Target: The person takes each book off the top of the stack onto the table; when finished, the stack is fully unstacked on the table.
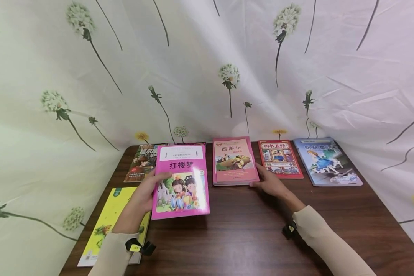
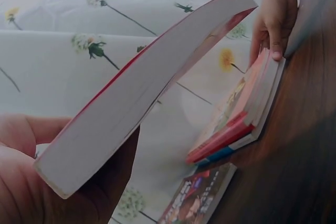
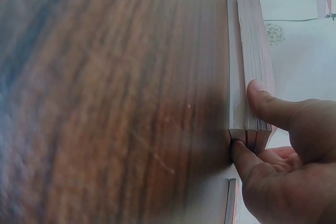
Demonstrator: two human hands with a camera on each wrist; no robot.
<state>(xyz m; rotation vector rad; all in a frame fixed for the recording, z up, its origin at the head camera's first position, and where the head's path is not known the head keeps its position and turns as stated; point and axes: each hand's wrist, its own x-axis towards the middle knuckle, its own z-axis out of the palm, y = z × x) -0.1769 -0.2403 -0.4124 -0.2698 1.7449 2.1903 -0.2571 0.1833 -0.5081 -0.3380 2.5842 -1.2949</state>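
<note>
My left hand grips a magenta picture-covered book by its left edge, thumb on the cover, and holds it up over the table. The left wrist view shows that book's page edge slanting up from the palm. My right hand holds the lower right corner of a small stack of pink books lying on the table. In the right wrist view, the thumb presses the stack's page edges while the fingers curl at the corner.
On the dark wooden table, a red book and a blue book lie right of the stack. At left are a dark-covered book and a yellow book. A dandelion-print cloth hangs behind.
</note>
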